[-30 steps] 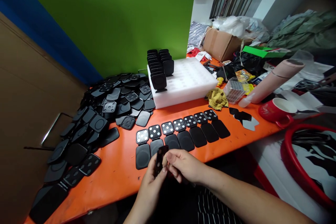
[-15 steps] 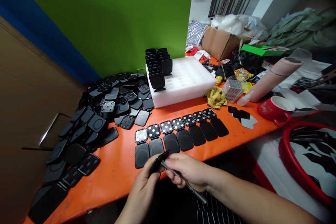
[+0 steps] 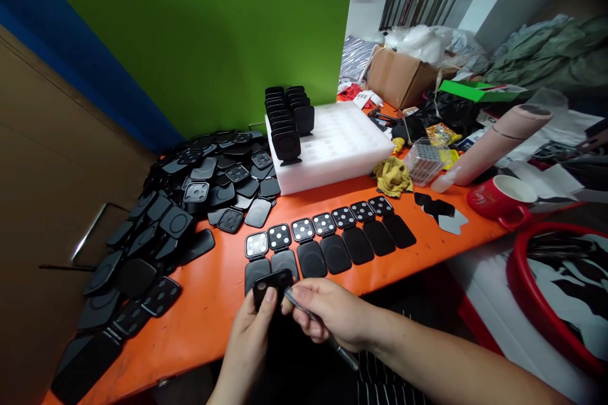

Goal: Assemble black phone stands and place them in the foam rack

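Note:
My left hand [image 3: 249, 332] grips a black folding plate [image 3: 273, 281] with round recesses, its thumb pressed on the face. In my right hand [image 3: 335, 311] is a thin grey ribbed rod [image 3: 348, 356] that looks like a stack of small discs. The rod's upper end meets or nearly meets the right edge of the plate; contact cannot be made out. Just beyond my hands lies a row of opened black plates [image 3: 357, 245], with silver dots in their upper halves. The plate in my left hand partly covers the row's left end.
Loose black plates [image 3: 177, 221] are heaped at the left. A white foam block [image 3: 332, 174] holds upright plates [image 3: 286, 144]. To the right are a yellow cloth [image 3: 394, 177], a clear box [image 3: 424, 161], a red mug [image 3: 494, 202] and a red-rimmed bin [image 3: 515, 266] beside the orange table [image 3: 199, 316].
The held plate has turned from nearly edge-on to show its recessed face and shifted slightly left. My right hand and the rod have moved a little left and down.

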`<state>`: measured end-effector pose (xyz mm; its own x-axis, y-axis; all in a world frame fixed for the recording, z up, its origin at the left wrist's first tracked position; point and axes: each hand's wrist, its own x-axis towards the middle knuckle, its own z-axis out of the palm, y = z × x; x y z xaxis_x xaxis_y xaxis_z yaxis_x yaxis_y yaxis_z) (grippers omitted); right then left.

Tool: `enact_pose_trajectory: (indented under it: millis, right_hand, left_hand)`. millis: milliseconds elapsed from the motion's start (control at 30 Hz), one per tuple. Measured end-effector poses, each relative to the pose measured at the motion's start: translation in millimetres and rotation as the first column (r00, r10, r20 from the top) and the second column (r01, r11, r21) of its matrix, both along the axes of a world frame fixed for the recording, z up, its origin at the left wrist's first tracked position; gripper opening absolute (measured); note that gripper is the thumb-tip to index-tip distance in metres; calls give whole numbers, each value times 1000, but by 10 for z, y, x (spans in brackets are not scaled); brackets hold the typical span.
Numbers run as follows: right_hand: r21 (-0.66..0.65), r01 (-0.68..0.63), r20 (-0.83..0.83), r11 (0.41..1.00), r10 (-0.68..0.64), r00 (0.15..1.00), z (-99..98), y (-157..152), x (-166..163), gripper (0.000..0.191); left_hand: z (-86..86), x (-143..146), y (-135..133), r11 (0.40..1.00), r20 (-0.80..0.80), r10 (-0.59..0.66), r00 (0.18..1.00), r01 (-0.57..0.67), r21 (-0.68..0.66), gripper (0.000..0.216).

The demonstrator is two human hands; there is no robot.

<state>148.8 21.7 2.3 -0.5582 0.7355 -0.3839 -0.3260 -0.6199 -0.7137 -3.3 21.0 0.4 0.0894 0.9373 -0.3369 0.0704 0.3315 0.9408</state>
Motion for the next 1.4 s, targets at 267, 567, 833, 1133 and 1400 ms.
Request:
enact_pose_trajectory:
  millis: [267,567,833,1133,1400]
  right_hand:
    - [-5,6,104,1000,-5,995,106,10,62,33]
    - [-132,-17,119,991,32,992,28,12,39,32]
    - [-156,-13,-158,988,-12,987,23,16,-74,33]
    - [-376,-90,-218,922,6,976,-28,72,-23,12]
    - [-521,-241,-374,819,35,927,-58,141,6,23]
  left_hand:
    - [88,-180,-83,875,-414,-207,886,357,327,30]
    - [-16,-306,-154,666,-680,-184,709,599,444,53]
    - [17,-107,-51,989,-197,70,978,-42,144,19]
    - [65,-112,-75,954,-196,-45,980,101,284,18]
    - [-18,-201,-189,883,-257,-131,957,231,409,27]
